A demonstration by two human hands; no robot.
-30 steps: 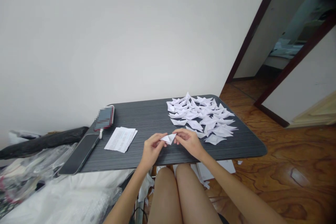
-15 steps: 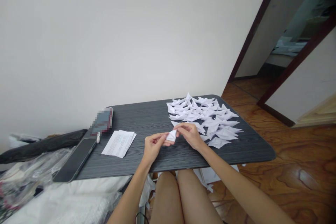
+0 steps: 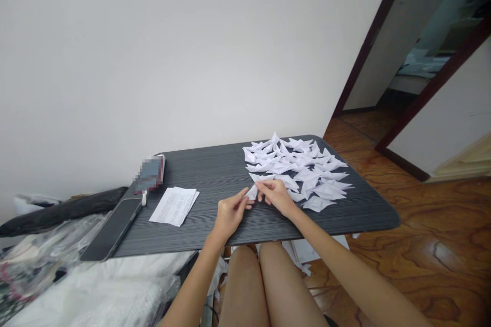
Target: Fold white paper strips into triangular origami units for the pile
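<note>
A small folded piece of white paper [image 3: 251,193] is pinched between my two hands above the front of the dark table [image 3: 207,171]. My left hand [image 3: 230,211] grips its left side between thumb and fingers. On the opposite side, the fingertips of my right hand [image 3: 275,196] close on its upper right edge. Parts of the paper are hidden behind my fingers. Just beyond my right hand spreads a group of several folded white paper boats [image 3: 286,164]. A stack of printed paper sheets [image 3: 174,206] lies left of my left hand.
A dark phone-like slab [image 3: 111,230] lies along the table's left edge, beside a small white object [image 3: 144,198] and a blurred-out item [image 3: 149,173]. Plastic-wrapped stuff [image 3: 115,286] sits below left. A white wall [image 3: 230,51] stands behind the table.
The paper has turned from a flat, face-up square to a narrower, tilted shape. My left hand has rotated and shifted slightly right; my right hand stays close to it.
</note>
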